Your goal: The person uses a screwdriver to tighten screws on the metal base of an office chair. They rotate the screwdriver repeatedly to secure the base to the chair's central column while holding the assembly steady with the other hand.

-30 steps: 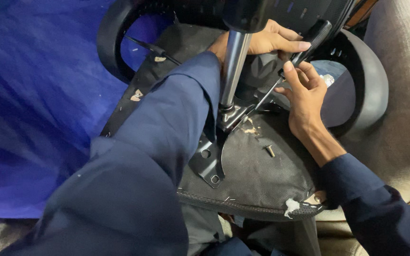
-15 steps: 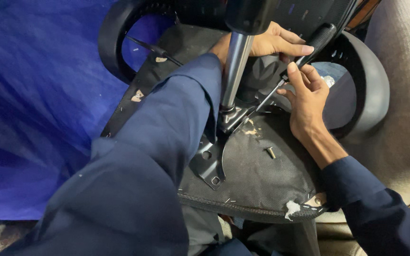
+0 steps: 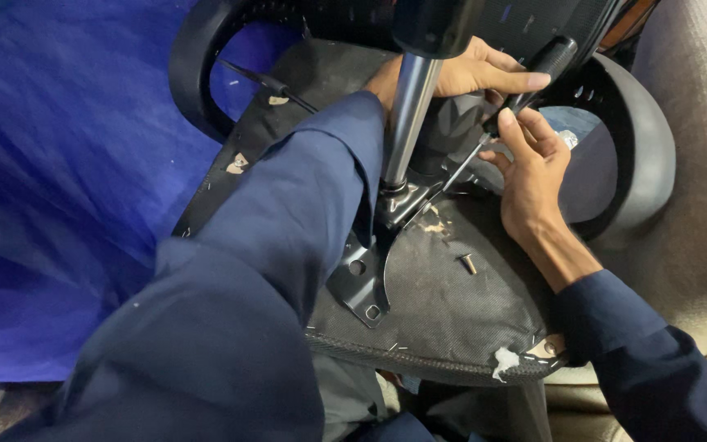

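Observation:
An office chair lies upside down, its black fabric seat underside [image 3: 452,315] facing me. A silver gas cylinder [image 3: 407,123] rises from the black metal mounting plate [image 3: 367,282]. My left hand [image 3: 464,72] reaches behind the cylinder and rests on the dark mechanism there. My right hand [image 3: 529,168] grips a screwdriver [image 3: 525,69] with a black handle, its thin shaft slanting down to the base of the cylinder. A loose bolt [image 3: 468,263] lies on the seat fabric near my right wrist.
Black curved armrests [image 3: 644,155] loop at either side of the seat. A blue tarp [image 3: 67,180] covers the floor at the left. Beige upholstery [image 3: 697,237] lies to the right. The seat fabric is torn at its near edge [image 3: 505,360].
My right hand has shifted slightly along the screwdriver handle. The left hand stays behind the cylinder. The view has moved a little.

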